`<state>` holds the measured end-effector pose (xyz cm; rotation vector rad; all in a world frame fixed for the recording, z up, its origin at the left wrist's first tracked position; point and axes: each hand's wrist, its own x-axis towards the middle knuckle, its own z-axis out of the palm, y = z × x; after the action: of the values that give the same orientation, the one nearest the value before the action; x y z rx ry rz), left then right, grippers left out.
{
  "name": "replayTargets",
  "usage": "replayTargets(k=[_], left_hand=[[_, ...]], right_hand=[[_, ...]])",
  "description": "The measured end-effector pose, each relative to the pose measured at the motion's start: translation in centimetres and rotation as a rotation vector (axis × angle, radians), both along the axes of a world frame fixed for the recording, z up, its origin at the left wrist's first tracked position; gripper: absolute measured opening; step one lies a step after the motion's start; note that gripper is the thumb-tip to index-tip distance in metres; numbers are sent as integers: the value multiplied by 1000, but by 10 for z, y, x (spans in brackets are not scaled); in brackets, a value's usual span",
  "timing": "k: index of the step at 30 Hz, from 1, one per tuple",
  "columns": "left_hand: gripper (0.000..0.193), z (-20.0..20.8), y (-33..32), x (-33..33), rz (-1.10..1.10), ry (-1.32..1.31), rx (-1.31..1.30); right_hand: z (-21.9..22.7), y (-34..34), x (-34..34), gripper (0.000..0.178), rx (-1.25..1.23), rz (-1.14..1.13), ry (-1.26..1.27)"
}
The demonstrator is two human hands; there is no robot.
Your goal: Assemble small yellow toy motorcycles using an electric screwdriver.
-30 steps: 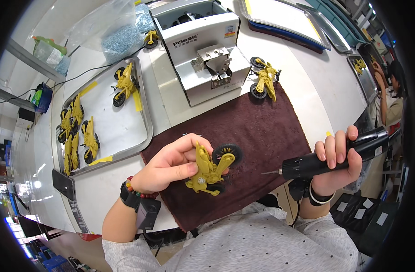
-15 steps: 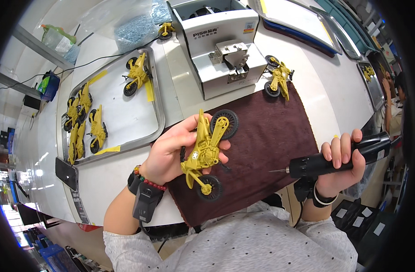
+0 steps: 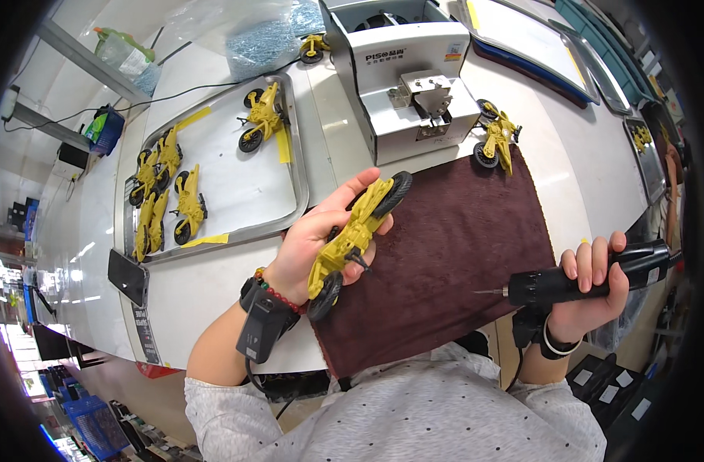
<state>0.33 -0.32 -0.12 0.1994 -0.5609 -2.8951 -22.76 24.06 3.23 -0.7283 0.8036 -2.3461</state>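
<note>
A yellow toy motorcycle (image 3: pixel 353 232) with black wheels rests in the grasp of my left hand (image 3: pixel 315 235), tilted above the brown cloth (image 3: pixel 444 239). One wheel points up and away, the other down toward me. At the right, my right hand (image 3: pixel 594 289) is wrapped round a black electric screwdriver (image 3: pixel 548 286), its thin bit pointing left over the cloth. Beyond the cloth's far right corner stands another toy motorcycle (image 3: pixel 499 138), beside a grey screw feeder (image 3: pixel 413 85). To the left, a metal tray (image 3: pixel 248 185) lined with white paper holds several more toy motorcycles.
A phone (image 3: pixel 127 276) lies by the tray's near left corner. One toy motorcycle (image 3: pixel 313 50) sits behind, near a clear bag of bluish pieces (image 3: pixel 261 50). Stacked trays (image 3: pixel 529 50) lie at the far right. A black cable (image 3: pixel 205 91) crosses the table's back.
My left hand has turned the toy motorcycle, so its side no longer faces up and its wheels look narrower. The whole view has shifted slightly; my right hand still holds the electric screwdriver.
</note>
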Motion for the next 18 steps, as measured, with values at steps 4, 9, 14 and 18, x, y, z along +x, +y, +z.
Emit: replayTargets(k=[4,9,14,18], left_hand=[[51,3,2,-3,24,-65,42],[49,16,4,-2,65,-71,20],[41,58,21,19,248,-384,-230],[57,70,49,72,341,-434,-293]], right_hand=[[1,5,0,25,2,-18,-5],[2,6,2,25,-18,-20,-14],[6,10,5,25,-55,22,-24],[-2,16,3,23,-129,80,-41]])
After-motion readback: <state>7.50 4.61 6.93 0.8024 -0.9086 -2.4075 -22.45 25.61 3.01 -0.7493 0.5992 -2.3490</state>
